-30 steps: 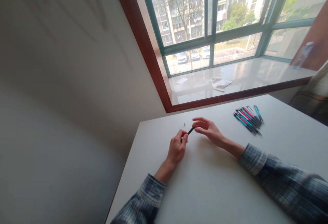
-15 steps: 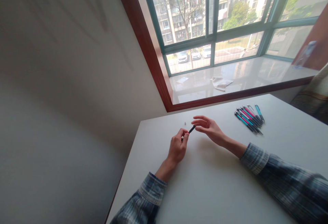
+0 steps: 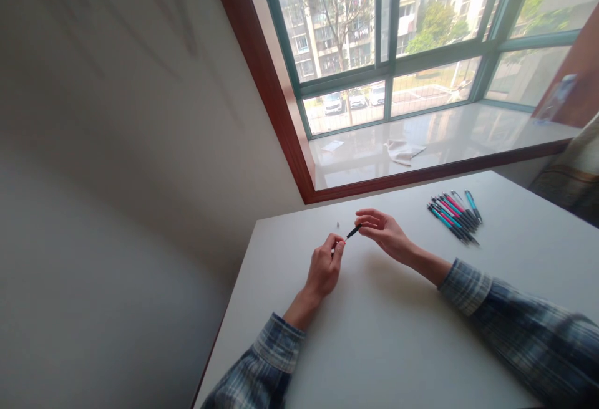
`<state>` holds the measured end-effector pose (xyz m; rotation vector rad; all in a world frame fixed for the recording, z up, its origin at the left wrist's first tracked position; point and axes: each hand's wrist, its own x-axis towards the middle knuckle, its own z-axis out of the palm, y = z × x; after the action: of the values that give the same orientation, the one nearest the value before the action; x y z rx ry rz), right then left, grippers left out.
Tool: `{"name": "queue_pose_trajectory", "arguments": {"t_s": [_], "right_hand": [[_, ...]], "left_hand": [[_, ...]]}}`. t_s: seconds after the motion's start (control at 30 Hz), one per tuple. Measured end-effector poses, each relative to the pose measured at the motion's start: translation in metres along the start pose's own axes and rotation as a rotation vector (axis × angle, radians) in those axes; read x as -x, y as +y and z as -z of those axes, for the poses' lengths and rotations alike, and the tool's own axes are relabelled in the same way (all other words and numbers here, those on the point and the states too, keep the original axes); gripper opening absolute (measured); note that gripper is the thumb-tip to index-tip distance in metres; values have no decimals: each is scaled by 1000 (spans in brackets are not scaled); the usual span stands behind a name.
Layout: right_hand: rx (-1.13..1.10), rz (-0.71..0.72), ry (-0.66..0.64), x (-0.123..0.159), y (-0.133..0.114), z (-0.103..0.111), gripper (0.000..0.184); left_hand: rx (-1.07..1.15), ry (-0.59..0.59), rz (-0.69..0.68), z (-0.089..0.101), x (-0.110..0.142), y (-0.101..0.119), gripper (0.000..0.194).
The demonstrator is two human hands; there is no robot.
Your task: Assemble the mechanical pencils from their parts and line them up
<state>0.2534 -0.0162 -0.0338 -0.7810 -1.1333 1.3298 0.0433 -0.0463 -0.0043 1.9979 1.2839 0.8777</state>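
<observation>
Over the white table (image 3: 393, 346), my left hand (image 3: 325, 267) is closed around a pen barrel, mostly hidden by the fingers, with a bit of red or pink at the fingertips. My right hand (image 3: 381, 232) pinches the black grip section (image 3: 354, 231) of the pen between thumb and fingers. A thin, light piece shows between this black section and my left fingertips, so the two parts stand slightly apart. Just beyond my left hand lies a tiny grey part (image 3: 337, 225), too small to name.
Several pens (image 3: 453, 217) with turquoise, pink and black barrels lie side by side at the right back of the table. Behind it, the window sill (image 3: 355, 169) holds a white cloth (image 3: 405, 152), a paper (image 3: 332, 146) and a clear bottle (image 3: 556, 98). A wall stands at left.
My right hand has moved slightly right and now pinches the black grip section, which has come away from my left fingertips and shows a thin piece between. My left hand stays put.
</observation>
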Motion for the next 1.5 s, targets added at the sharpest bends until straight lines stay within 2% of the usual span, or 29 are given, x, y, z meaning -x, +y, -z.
{"name": "queue_pose_trajectory", "arguments": {"t_s": [0.27,0.47,0.57,0.63,0.77,0.87,0.93,1.0,1.07,1.17,1.23,1.4,1.5], "right_hand": [[-56,-46,113,-3,-14,6,57],[-88,-22,171,-10,-8,16,48],[50,7,232,-13,-4,22,42],[248,29,191,-13,-1,23,35],[635,109,22,-6,6,19,15],[865,214,-36,-2,8,14,12],[942,242,-47,-2,6,15,14],[937,204,-86,-5,1,21,15],[859,111,-196,-9,-6,31,23],[721,-33,-417,-15,-17,47,56],[696,-58,-484,-16,-20,54,67],[731,-26,-455,-14,-14,56,57],[717,17,-371,-15,-5,46,65]], "left_hand": [[-19,-9,-2,-1,2,0,32],[21,13,4,-3,2,-5,32],[130,52,32,-3,0,-6,31],[257,86,63,-2,-2,-6,30],[449,147,115,-1,-6,-3,30],[484,171,127,0,-9,-1,30],[487,173,124,-1,-9,-2,30],[484,175,117,-2,-9,-4,30],[487,180,115,-2,-8,-6,31],[500,179,116,-3,-7,-7,32],[505,177,114,-2,-7,-7,31],[502,186,109,0,-7,-4,31],[504,202,109,2,-7,-5,33]]}}
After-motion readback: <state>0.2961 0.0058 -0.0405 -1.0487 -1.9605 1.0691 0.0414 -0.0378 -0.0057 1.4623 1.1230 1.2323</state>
